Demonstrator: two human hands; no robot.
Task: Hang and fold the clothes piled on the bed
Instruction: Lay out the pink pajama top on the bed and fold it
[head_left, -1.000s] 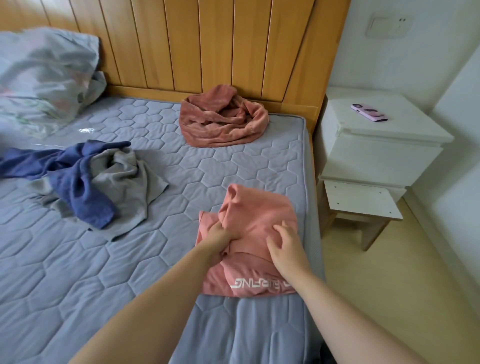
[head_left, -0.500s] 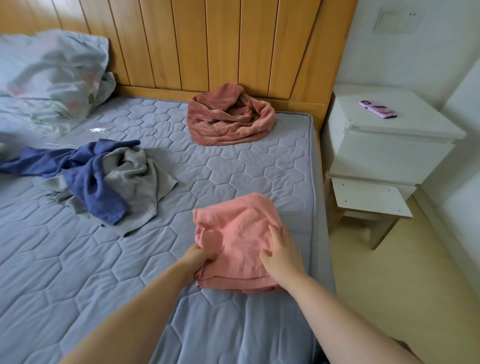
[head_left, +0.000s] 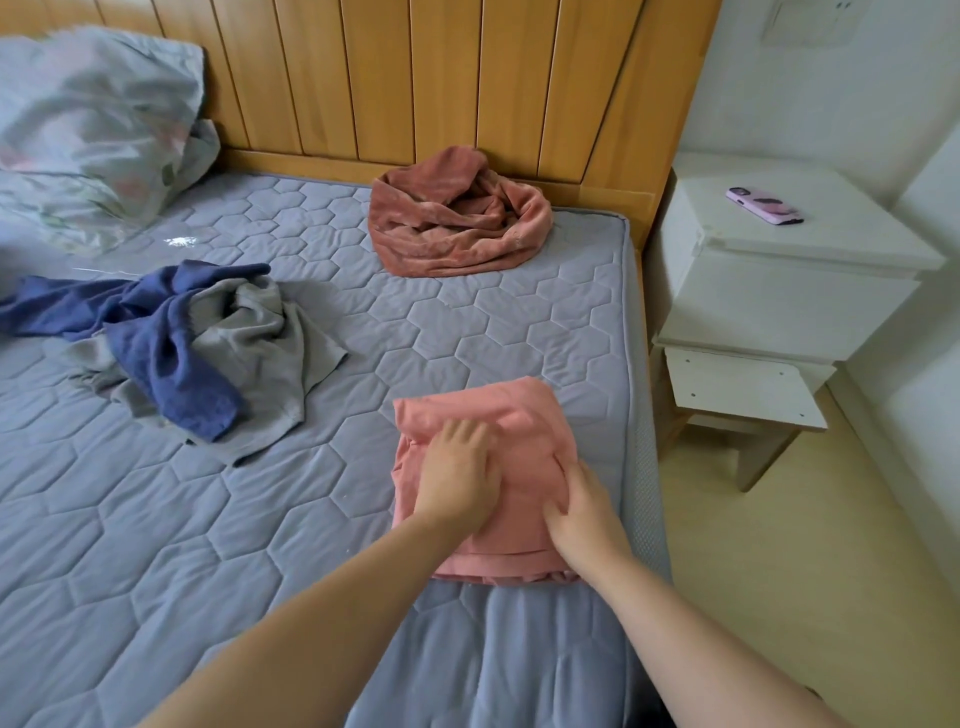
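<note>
Our left hand (head_left: 457, 467) lies flat, fingers (head_left: 462, 434) straight and spread, pressing down on top of the pink garment (head_left: 519, 415). Right hand (head_left: 582, 514) sits just beside it on the garment's right side, fingers (head_left: 563, 475) bent into the cloth; whether they pinch a fold or only press we can't tell. Under both palms the garment is a compact folded square near the bed's right edge.

What changed: a sec ago the top flap was up between our hands w/ white lettering showing on the layer below; half a sec ago it was folded over and we gripped both sides. Now the lettering is hidden, the left hand has gone from gripping the edge to smoothing on top. We judge the last fold is done and we're just flattening it, so this piece is about finished.

Outward from the fingers: beyond them, at the headboard (head_left: 467, 78), the crumpled rust-coloured garment (head_left: 457, 223). Well off to the left, a blue garment (head_left: 171, 332) tangled w/ a grey one (head_left: 270, 343), both unfolded. Far left, a pillow (head_left: 88, 130). Right of the bed (head_left: 311, 519), a white nightstand (head_left: 779, 291) w/ a phone (head_left: 763, 206) on it. Three pieces left, we reckon.
</note>
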